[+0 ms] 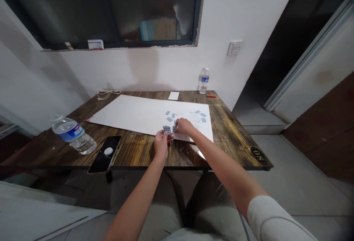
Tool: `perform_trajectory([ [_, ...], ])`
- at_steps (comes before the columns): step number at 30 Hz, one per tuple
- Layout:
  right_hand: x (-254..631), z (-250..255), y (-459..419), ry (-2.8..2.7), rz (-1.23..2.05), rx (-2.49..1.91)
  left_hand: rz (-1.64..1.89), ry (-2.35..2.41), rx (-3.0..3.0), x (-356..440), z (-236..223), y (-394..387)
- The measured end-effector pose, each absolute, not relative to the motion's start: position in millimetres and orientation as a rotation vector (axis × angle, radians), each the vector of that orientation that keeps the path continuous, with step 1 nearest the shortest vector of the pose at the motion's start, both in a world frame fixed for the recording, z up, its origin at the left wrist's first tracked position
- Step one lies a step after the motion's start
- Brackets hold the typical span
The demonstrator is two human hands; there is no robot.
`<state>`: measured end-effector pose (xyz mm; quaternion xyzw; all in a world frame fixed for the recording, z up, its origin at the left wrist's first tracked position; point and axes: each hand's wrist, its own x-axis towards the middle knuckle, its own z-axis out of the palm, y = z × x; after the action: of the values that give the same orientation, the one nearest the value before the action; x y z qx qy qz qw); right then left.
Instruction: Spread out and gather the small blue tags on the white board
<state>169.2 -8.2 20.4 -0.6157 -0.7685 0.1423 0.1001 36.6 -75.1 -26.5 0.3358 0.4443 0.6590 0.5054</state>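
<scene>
My left hand is closed around a small fan of flat, card-like pieces with dark blue and white marks, just over the near edge of a white board. My right hand pinches a similar small blue-marked piece close to that fan. More small blue striped rectangles show on the board, some to the left of my right hand and some to the right. Whether those are loose pieces or marks on the surface, I cannot tell.
A large water bottle and a phone with a white round cap on it occupy the table's left. Along the back are a coiled cable, a white card, a small bottle and a red pen-like stick.
</scene>
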Motion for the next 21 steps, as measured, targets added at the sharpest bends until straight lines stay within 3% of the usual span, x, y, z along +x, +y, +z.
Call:
perform_trajectory([
  [9, 172, 3, -13, -1.955, 0.628, -1.510, 1.740, 1.096, 0.811, 33, -28, -75],
  [15, 175, 13, -31, -1.697, 1.063, -1.096, 1.813, 1.158, 0.753, 29, -26, -75],
  [21, 172, 14, -45, -1.632, 0.954, -1.097, 1.615, 1.137, 0.937, 32, -25, -79],
])
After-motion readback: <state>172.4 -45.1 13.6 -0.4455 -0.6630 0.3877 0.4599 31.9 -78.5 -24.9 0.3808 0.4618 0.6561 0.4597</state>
